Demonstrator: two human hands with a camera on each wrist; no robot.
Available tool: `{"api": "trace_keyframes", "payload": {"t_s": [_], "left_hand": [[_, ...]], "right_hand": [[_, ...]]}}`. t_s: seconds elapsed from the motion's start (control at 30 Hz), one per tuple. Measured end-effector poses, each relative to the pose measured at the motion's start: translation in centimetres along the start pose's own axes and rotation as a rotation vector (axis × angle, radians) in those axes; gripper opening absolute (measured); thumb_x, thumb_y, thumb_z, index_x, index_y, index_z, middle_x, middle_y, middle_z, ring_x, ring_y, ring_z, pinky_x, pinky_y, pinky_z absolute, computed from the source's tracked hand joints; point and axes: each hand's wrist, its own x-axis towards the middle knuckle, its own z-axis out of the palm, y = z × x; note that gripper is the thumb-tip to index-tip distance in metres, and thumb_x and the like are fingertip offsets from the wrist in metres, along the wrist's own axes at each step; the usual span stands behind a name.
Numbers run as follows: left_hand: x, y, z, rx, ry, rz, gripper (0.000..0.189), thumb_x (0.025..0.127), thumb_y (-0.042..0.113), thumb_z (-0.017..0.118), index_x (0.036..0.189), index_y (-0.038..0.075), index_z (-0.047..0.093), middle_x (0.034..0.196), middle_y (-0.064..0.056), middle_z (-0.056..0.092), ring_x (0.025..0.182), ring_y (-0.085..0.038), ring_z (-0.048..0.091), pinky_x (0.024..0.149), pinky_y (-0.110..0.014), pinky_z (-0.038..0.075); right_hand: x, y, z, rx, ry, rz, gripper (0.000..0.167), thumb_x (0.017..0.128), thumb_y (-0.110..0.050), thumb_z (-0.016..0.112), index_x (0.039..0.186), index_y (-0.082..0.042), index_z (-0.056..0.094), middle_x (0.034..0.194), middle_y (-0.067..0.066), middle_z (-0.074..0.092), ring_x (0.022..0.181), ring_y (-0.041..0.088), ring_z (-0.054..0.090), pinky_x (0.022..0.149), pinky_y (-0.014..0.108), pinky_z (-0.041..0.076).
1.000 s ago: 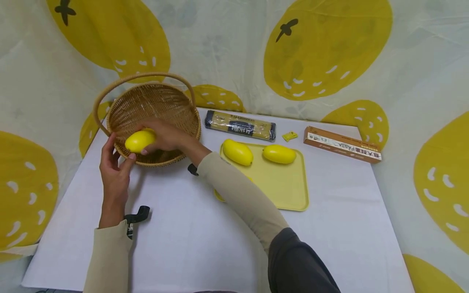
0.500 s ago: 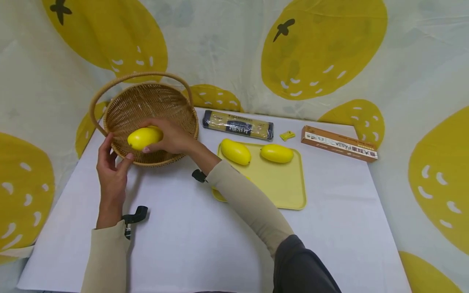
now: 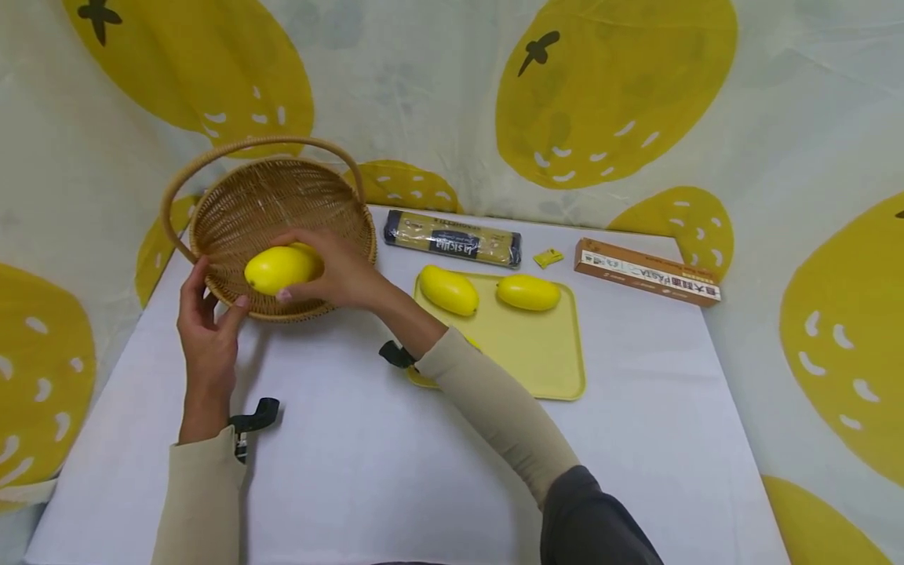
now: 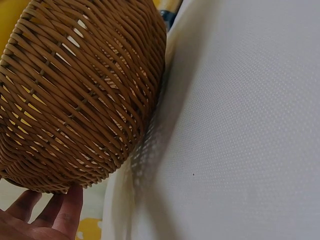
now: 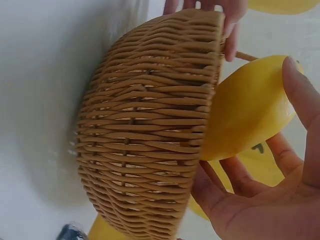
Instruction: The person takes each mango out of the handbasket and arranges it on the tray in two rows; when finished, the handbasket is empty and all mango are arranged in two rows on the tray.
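A smooth yellow mango (image 3: pixel 278 271) is in my right hand (image 3: pixel 339 271), which grips it by its right end over the near part of the wicker basket (image 3: pixel 282 196). In the right wrist view the mango (image 5: pixel 250 107) overlaps the basket's rim, with thumb and fingers on opposite sides of it. My left hand (image 3: pixel 208 329) holds the basket at its near left rim, the thumb on the front and fingers around the outside. Fingertips of the left hand (image 4: pixel 55 215) touch the weave in the left wrist view. The basket's tall handle (image 3: pixel 247 143) stands upright.
Right of the basket is a yellow tray (image 3: pixel 540 365) with two mangoes (image 3: pixel 449 290) in sight; my right forearm hides part of it. Behind it lie a spaghetti pack (image 3: pixel 452 238), a small yellow packet (image 3: pixel 548 257) and a brown pasta box (image 3: pixel 646 272). A patterned cloth backs the table.
My right hand has moved the mango slightly right relative to the basket, away from the left hand. The left hand stays at the rim. The whole head view has shifted a little.
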Motion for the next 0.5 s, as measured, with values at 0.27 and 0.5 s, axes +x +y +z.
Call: {"api": "trace_keyframes", "payload": {"t_s": [0.27, 0.5], "left_hand": [[0.0, -0.1, -0.1, 0.005, -0.006, 0.009, 0.075, 0.098, -0.004, 0.069, 0.164, 0.021, 0.041, 0.173, 0.002, 0.031, 0.157, -0.028, 0.032, 0.122, -0.026, 0.044], [0.0, 0.0, -0.2, 0.011, -0.008, 0.009, 0.075, 0.099, -0.004, 0.068, 0.163, 0.023, 0.041, 0.172, 0.003, 0.032, 0.157, -0.028, 0.032, 0.119, -0.021, 0.046]], "right_hand": [[-2.9, -0.8, -0.9, 0.056, 0.050, -0.022, 0.073, 0.086, -0.037, 0.090, 0.151, -0.027, 0.058, 0.157, -0.007, 0.052, 0.143, 0.009, 0.044, 0.118, 0.027, 0.037], [-5.6, -1.1, -1.7, 0.065, 0.081, 0.000, 0.072, 0.086, -0.037, 0.090, 0.150, -0.032, 0.058, 0.158, -0.012, 0.053, 0.146, 0.008, 0.045, 0.118, 0.029, 0.043]]}}
